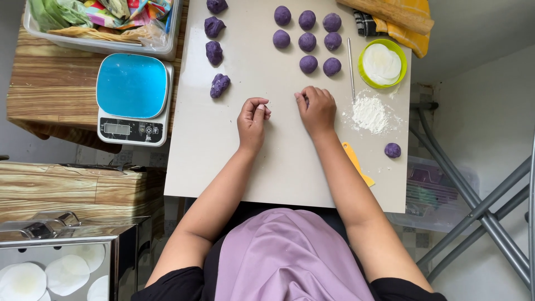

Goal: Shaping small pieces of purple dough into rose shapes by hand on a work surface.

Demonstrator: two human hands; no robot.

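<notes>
Right hand (316, 109) cups purple dough on board (234, 145); left hand (253, 119) loosely curled.

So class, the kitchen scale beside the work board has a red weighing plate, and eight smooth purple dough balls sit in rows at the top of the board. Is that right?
Not quite. The head view shows the kitchen scale beside the work board has a blue weighing plate, not red. The eight smooth purple dough balls do sit in rows at the top of the board.

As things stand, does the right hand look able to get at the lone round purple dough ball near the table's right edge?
Probably yes: the lone round purple dough ball lies on bare tabletop, nothing between it and the right hand.
</notes>
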